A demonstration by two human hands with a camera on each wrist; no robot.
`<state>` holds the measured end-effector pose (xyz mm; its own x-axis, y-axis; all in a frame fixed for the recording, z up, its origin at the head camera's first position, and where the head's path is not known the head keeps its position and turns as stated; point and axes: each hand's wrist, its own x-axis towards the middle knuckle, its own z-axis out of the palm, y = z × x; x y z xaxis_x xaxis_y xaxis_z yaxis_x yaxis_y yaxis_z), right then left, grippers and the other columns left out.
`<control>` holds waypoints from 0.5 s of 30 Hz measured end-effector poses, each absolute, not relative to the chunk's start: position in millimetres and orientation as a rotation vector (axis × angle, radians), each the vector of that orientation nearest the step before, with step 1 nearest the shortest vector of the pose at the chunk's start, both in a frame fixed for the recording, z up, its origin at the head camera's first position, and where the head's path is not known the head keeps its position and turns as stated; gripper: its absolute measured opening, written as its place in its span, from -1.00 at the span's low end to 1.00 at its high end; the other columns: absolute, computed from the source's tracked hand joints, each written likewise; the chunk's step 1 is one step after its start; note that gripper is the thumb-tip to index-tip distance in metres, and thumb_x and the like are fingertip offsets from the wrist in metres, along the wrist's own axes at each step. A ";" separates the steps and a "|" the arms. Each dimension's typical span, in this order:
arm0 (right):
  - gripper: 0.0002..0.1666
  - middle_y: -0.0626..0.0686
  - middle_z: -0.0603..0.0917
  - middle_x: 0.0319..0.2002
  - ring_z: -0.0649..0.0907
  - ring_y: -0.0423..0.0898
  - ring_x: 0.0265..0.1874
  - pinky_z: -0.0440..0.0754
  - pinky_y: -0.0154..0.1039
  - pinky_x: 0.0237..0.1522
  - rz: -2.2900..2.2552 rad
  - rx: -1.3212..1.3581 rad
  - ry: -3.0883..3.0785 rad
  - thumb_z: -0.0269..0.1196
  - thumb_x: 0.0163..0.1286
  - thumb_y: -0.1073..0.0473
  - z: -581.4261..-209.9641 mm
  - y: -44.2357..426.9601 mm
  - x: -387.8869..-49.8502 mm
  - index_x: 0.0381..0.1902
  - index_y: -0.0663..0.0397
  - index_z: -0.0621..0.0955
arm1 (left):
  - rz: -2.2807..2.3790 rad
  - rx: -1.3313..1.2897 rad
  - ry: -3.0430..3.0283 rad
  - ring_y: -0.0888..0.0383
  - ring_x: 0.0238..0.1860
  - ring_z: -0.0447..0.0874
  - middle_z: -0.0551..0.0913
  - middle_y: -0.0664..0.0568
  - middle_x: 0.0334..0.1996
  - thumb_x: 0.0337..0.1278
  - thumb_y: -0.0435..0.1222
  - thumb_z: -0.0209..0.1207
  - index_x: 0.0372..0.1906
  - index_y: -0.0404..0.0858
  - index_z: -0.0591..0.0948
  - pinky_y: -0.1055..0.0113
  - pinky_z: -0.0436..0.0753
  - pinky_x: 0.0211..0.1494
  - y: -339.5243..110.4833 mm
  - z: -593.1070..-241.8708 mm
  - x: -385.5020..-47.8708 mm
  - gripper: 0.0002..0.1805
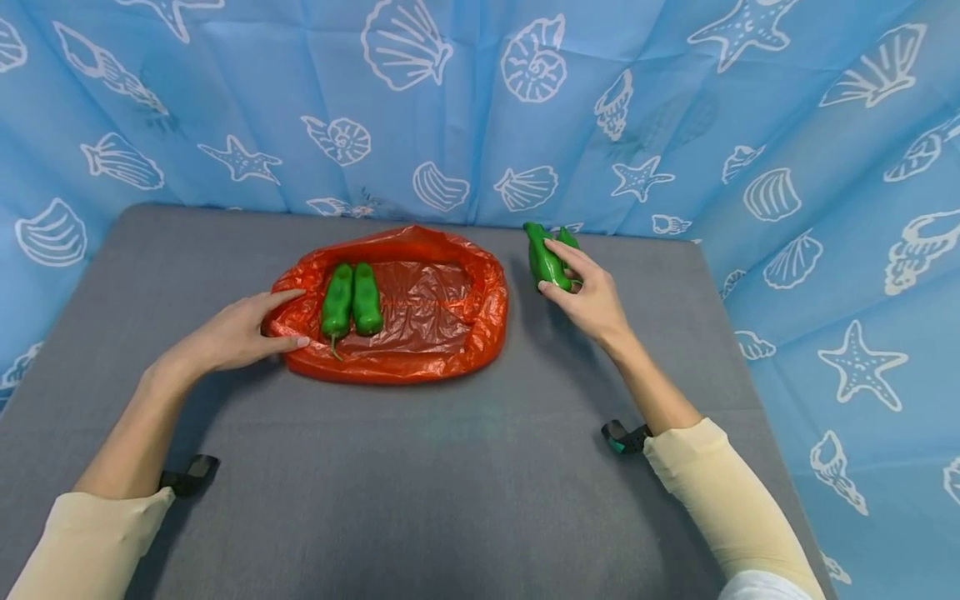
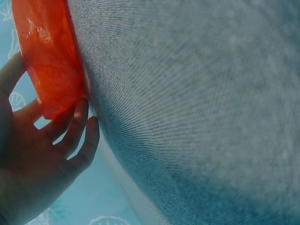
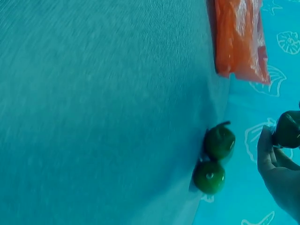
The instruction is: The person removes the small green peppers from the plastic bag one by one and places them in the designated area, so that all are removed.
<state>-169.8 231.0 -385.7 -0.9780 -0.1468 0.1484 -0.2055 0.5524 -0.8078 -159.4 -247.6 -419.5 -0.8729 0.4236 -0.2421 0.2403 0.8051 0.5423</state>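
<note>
A red plastic bag point(image 1: 397, 367) lies spread with its rim turned outward, and two green peppers point(image 1: 367, 300) rest side by side in its left part. My left hand point(image 1: 236, 333) touches the bag's left end, thumb and index finger spread apart at the rim; the left wrist view shows its other fingers loosely bent beside the red plastic point(image 2: 49, 56). Right of the bag, my right hand point(image 1: 588, 292) holds a green pepper point(image 1: 546, 257) between thumb and fingers, lifted off the table. Two more green peppers point(image 3: 219, 142) lie on the table near that hand, mostly hidden from the head view.
A grey cloth-covered table point(image 1: 450, 483) lies beneath everything. Blue curtain point(image 1: 480, 108) with white shell prints hangs behind it and along the right side. Dark straps point(image 1: 626, 437) sit at both wrists by the beige sleeves point(image 1: 720, 483).
</note>
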 end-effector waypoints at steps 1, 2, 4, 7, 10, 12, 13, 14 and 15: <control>-0.29 0.18 0.35 0.44 0.58 0.27 0.06 0.59 0.18 0.00 1.423 0.299 -2.711 0.31 0.35 0.33 -383.9 232.1 -169.2 0.44 0.11 0.41 | 0.730 0.503 2.639 -0.47 0.38 0.13 0.16 -0.52 0.41 0.24 0.11 0.26 0.53 -0.34 0.16 -0.39 0.18 0.33 -247.5 -419.2 -159.4 -0.04; -0.29 0.19 0.35 0.43 0.58 0.28 0.07 0.58 0.18 0.01 1.420 0.290 -2.711 0.30 0.34 0.33 -382.7 233.7 -168.9 0.43 0.12 0.40 | 0.731 0.506 2.639 -0.48 0.38 0.13 0.16 -0.52 0.41 0.24 0.11 0.26 0.53 -0.34 0.16 -0.39 0.18 0.33 -247.5 -419.0 -159.4 -0.04; -0.29 0.17 0.36 0.43 0.59 0.24 0.08 0.58 0.15 0.03 1.405 0.272 -2.718 0.30 0.35 0.31 -382.6 238.4 -169.5 0.44 0.09 0.41 | 0.731 0.509 2.639 -0.48 0.38 0.13 0.16 -0.53 0.41 0.24 0.11 0.25 0.53 -0.35 0.16 -0.40 0.18 0.33 -247.5 -418.9 -159.3 -0.04; -0.29 0.10 0.38 0.43 0.60 0.18 0.08 0.59 0.07 0.05 1.382 0.253 -2.722 0.32 0.35 0.25 -386.4 249.3 -173.2 0.44 -0.03 0.42 | 0.731 0.508 2.640 -0.48 0.38 0.13 0.16 -0.53 0.41 0.24 0.11 0.26 0.52 -0.35 0.17 -0.40 0.17 0.33 -247.6 -418.8 -159.0 -0.04; -0.30 0.05 0.39 0.42 0.61 0.13 0.11 0.61 0.03 0.05 1.359 0.235 -2.729 0.32 0.37 0.19 -387.9 260.4 -175.9 0.45 -0.14 0.42 | 0.731 0.501 2.638 -0.49 0.39 0.11 0.14 -0.53 0.42 0.24 0.12 0.25 0.53 -0.34 0.16 -0.40 0.15 0.34 -247.5 -418.7 -158.7 -0.04; -0.30 0.05 0.39 0.42 0.61 0.13 0.13 0.62 0.04 0.03 1.356 0.219 -2.734 0.32 0.38 0.16 -387.0 266.1 -176.6 0.45 -0.18 0.41 | 0.728 0.497 2.636 -0.49 0.39 0.10 0.13 -0.54 0.42 0.24 0.13 0.24 0.53 -0.34 0.15 -0.41 0.14 0.34 -247.5 -418.7 -158.7 -0.03; -0.30 0.06 0.39 0.42 0.61 0.14 0.14 0.63 0.05 0.03 1.350 0.213 -2.742 0.31 0.39 0.14 -386.4 268.5 -176.8 0.46 -0.19 0.40 | 0.730 0.495 2.637 -0.49 0.39 0.10 0.14 -0.53 0.42 0.24 0.13 0.25 0.53 -0.34 0.16 -0.41 0.14 0.34 -247.5 -418.7 -158.6 -0.03; -0.30 0.06 0.39 0.43 0.60 0.15 0.15 0.63 0.05 0.03 1.342 0.205 -2.751 0.31 0.39 0.12 -385.9 270.4 -177.0 0.46 -0.21 0.40 | 0.730 0.494 2.637 -0.49 0.39 0.09 0.13 -0.54 0.42 0.24 0.13 0.25 0.53 -0.34 0.16 -0.41 0.13 0.34 -247.7 -418.8 -158.6 -0.03; -0.29 0.08 0.39 0.43 0.60 0.16 0.16 0.63 0.05 0.02 1.331 0.198 -2.761 0.31 0.39 0.10 -385.3 271.9 -177.1 0.46 -0.22 0.39 | 0.728 0.496 2.636 -0.49 0.39 0.09 0.13 -0.54 0.42 0.24 0.13 0.24 0.53 -0.34 0.15 -0.41 0.14 0.34 -247.8 -418.9 -158.6 -0.03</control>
